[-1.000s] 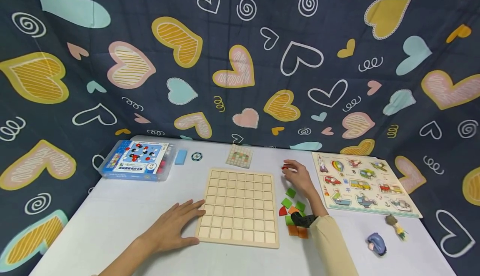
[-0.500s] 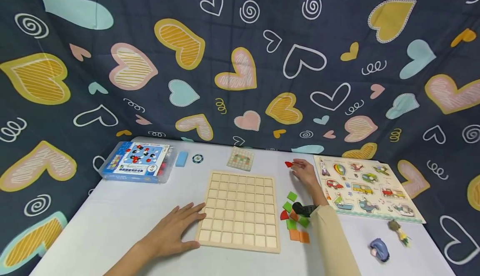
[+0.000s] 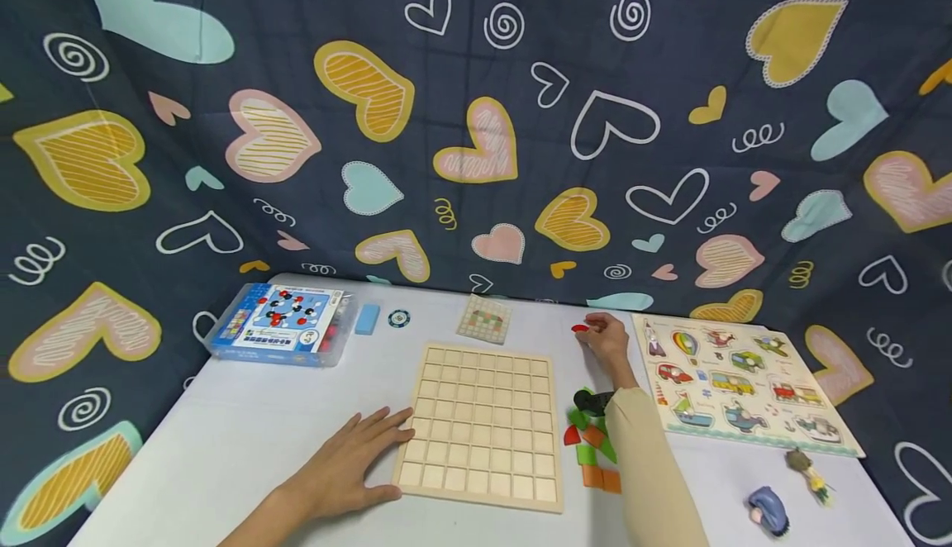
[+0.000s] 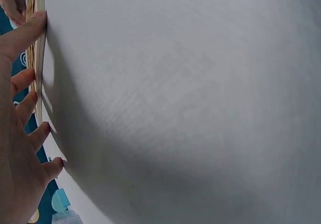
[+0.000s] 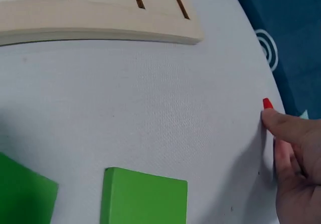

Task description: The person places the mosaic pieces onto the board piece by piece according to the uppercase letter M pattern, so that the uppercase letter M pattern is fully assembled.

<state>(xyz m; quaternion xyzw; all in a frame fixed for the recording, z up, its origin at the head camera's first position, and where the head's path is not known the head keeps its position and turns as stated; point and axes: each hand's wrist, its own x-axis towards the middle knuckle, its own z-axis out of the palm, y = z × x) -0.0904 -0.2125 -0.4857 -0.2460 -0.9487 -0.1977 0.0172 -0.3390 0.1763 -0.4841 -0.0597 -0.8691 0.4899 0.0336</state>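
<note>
The right hand has its grip narrowed to a pinch, fingertips closed on a small red piece that shows only as a flat red sliver beyond the fingers; its shape and which way it points cannot be told, and whether it rests on the white table or sits just above it is unclear. Behind that grip, toward the person along the cream sleeve, lies a loose cluster of flat green, orange and red tiles, some partly hidden by the forearm. Just beside the hand on its outer side lies a wooden peg puzzle with pictures of vehicles seated in its cut-outs. On the inner side lies the gridded wooden board, a shallow tray of square cells, all bare, with its long axis running away from the person. The left hand lies flat, grip wide, with straight fingers against the board's left edge. Beyond the board sits a small pattern card, then a round token, a blue block and a clear plastic box with a printed lid. Nearer the person than the peg puzzle lie two small figures.
</note>
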